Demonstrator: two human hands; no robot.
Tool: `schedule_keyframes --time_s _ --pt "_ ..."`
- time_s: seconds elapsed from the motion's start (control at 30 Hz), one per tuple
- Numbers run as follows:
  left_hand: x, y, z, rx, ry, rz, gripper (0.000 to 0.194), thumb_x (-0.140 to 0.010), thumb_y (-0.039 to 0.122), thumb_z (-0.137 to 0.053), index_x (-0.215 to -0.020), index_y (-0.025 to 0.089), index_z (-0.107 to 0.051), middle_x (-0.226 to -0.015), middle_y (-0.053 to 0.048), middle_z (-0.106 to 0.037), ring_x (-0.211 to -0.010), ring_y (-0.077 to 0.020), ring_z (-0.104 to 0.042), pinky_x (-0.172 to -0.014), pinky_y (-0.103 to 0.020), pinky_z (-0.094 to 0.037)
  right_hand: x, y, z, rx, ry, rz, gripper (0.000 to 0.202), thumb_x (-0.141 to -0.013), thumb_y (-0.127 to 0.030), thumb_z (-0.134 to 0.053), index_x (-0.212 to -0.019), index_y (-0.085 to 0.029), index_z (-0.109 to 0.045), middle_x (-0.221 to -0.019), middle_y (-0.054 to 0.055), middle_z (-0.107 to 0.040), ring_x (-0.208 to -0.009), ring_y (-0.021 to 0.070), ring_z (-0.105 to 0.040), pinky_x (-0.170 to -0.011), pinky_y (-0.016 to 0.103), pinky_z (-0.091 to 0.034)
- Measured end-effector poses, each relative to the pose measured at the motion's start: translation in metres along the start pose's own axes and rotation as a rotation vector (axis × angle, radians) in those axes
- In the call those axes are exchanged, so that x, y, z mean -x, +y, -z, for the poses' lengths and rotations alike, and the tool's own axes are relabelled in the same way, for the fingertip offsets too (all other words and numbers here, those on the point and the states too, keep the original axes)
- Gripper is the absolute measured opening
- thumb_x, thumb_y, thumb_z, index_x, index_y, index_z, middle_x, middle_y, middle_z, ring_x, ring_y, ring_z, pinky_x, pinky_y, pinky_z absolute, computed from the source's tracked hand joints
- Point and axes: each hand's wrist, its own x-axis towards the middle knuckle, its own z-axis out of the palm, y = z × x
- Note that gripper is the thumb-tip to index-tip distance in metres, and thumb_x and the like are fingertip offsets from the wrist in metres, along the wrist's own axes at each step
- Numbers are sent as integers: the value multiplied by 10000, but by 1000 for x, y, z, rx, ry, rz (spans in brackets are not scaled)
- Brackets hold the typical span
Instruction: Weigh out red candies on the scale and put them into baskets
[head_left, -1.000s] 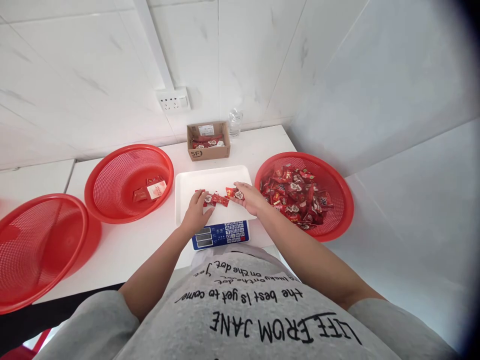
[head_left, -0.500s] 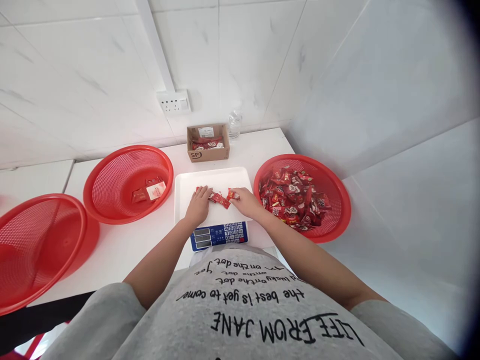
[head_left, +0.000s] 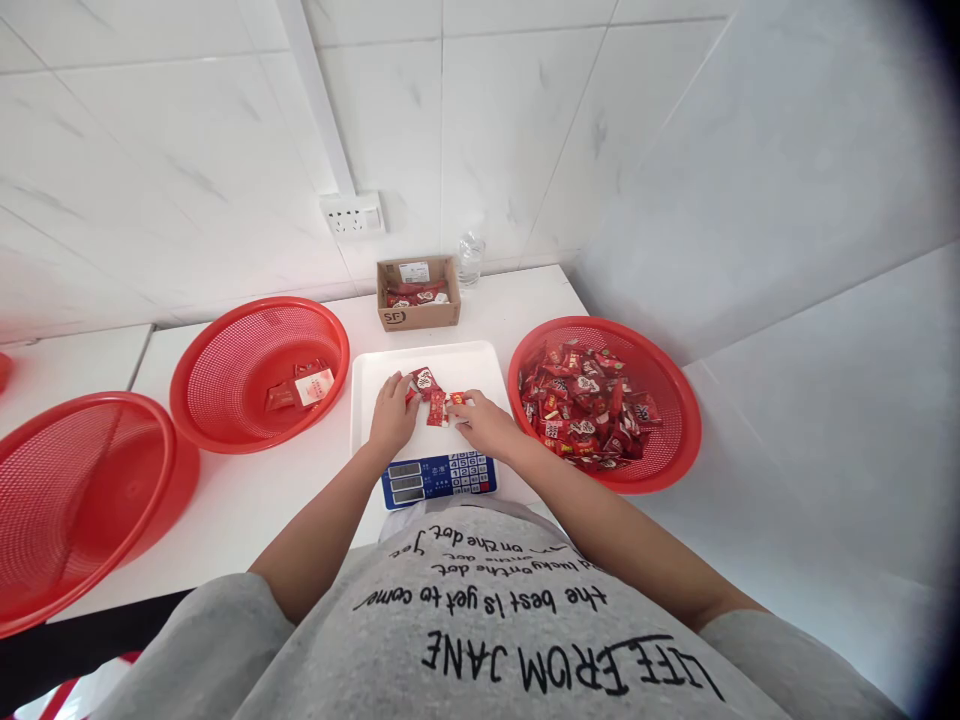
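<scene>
Several small red snack packets lie on the white pan [head_left: 366, 440] of a blue digital scale [head_left: 439, 482] in front of me. At the left of the group, my left hand [head_left: 394, 415] curls its fingers around a packet, of which only a bit of red shows. A dark red packet [head_left: 425, 381] with white lettering lies just beyond its fingertips. My right hand [head_left: 486, 424] pinches a bright red packet [head_left: 458, 398] at the right. Between the hands rests another red packet [head_left: 436, 409], its edge close to the right fingertips.
To the right, a red mesh basket [head_left: 679, 440] holds many similar packets. Left of the scale is another red basket [head_left: 225, 350] with a few packets and a pale card, then a third basket [head_left: 142, 500]. Behind stand a cardboard box [head_left: 420, 317] and a clear plastic container [head_left: 471, 257].
The packets on the pan, formerly in a line under both hands, are now spread apart, with the dark lettered one showing further back. My left hand has drawn slightly off them.
</scene>
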Motion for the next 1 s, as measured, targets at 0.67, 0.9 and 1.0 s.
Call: schedule_keyframes --time_s 0.67,0.9,1.0 --pt "17 23 -1 -178 -175 -152 667 -805 451 -514 -1399 206 -334 -1517 -102 -218 -1399 -333 -85 -1104 -564 -109 22 78 -5 -509 689 -113 392 -788 -278 -492 -1161 -179 -563 -1084 116 -598 -963 211 -575 -896 417 -475" --pt "12 31 -15 -229 -191 -238 467 -844 469 -476 -1273 287 -508 -1493 -94 -283 -1380 -342 -175 -1083 -606 -87 53 131 -25 -877 691 -437 422 -765 -330 -486 -1163 -199 -533 -1084 100 -605 -995 219 -599 -821 412 -541" --pt "12 28 -14 -246 -183 -234 382 -888 374 -416 -1241 288 -538 -1484 -86 -306 -1377 -322 -200 -1085 -592 -117 56 136 -36 -1019 670 -497 405 -751 -356 -506 -1131 -225 -551 -1063 86 -622 -949 229 -619 -682 388 -584"
